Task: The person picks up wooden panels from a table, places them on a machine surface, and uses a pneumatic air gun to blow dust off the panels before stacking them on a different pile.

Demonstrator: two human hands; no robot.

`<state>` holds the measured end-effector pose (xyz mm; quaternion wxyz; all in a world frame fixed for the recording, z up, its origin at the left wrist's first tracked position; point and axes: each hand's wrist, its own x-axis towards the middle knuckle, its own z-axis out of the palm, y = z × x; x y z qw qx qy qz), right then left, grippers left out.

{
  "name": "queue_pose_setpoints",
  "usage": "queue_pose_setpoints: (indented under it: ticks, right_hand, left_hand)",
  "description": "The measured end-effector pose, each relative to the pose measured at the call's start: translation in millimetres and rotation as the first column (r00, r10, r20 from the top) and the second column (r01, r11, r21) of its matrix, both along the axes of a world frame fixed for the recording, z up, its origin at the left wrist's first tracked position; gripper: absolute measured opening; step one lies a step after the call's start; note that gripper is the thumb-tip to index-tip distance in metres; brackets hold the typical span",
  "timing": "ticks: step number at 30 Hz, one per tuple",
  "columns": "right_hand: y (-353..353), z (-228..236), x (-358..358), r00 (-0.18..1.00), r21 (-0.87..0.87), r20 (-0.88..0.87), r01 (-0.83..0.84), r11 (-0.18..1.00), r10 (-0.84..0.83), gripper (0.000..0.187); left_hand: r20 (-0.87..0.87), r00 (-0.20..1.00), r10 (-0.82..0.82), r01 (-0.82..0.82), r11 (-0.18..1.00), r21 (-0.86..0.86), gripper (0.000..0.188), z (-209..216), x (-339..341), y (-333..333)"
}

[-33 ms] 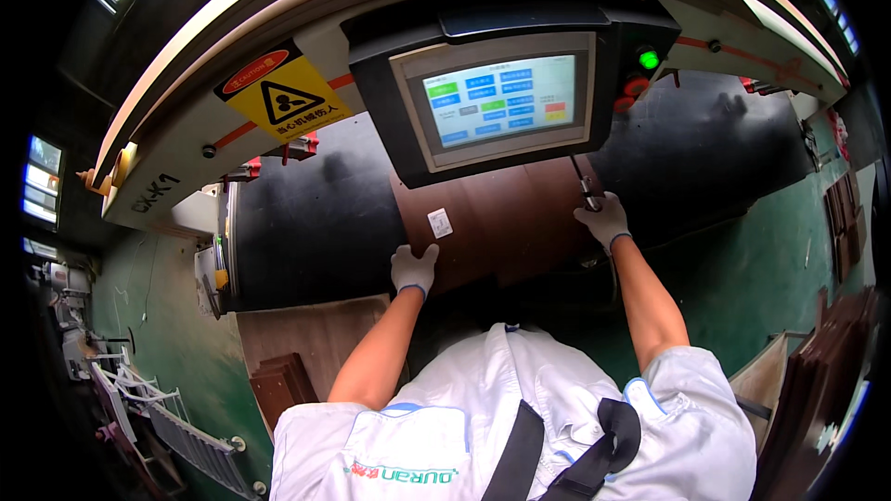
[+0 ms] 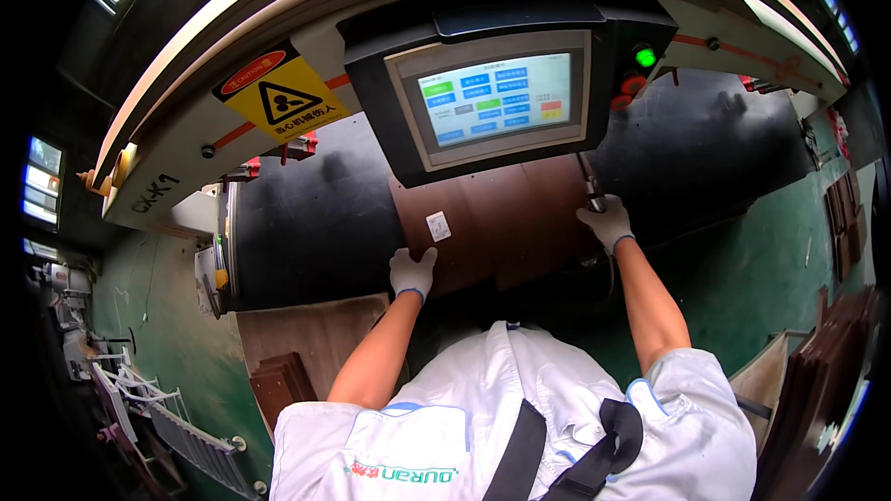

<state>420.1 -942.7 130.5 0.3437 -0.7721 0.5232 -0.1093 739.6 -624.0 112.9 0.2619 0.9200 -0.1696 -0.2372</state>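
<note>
A brown panel (image 2: 520, 213) lies on the black machine bed under the control screen, with a small white label (image 2: 438, 226) on it. My left hand (image 2: 411, 273), in a light glove, rests at the panel's near left edge with thumb and finger spread. At the near right part of the panel, my gloved right hand (image 2: 608, 223) is closed round a slim metal tool with a thin nozzle, which looks like an air blow gun (image 2: 594, 191). Its tip points away from me. A hose seems to run down below that hand.
A machine beam with a control screen (image 2: 492, 97) spans above the panel. Black bed surfaces (image 2: 316, 223) flank it. Brown boards (image 2: 281, 382) are stacked at lower left, and more boards (image 2: 817, 399) stand at right. A white rack (image 2: 190, 431) is on the green floor.
The blow gun in my right hand has tilted slightly, its nozzle now more to the right. My left hand stays nearly still on the panel's edge.
</note>
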Motion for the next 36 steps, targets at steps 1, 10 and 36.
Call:
queue_pose_setpoints:
  ticks: [1,10,36]
  right_hand:
    - [-1.5,8.1,-7.2,1.000,0.002,0.002,-0.001,1.000,0.001,0.037]
    - [41.2,58.3,-9.2,0.864,0.489,0.452,-0.031,0.872,-0.223,0.018]
    - [282.1,55.7,249.9,0.113,0.548,0.030,-0.833,0.078,0.993,0.049]
  left_hand:
    - [0.002,1.000,0.001,-0.001,1.000,0.002,0.061,-3.8,-3.7,8.4]
    - [0.092,0.975,-0.203,0.209,0.976,-0.060,0.054,8.3,9.9,1.8]
    - [0.269,0.681,0.680,-0.725,0.577,0.377,0.099,120.6,4.7,514.4]
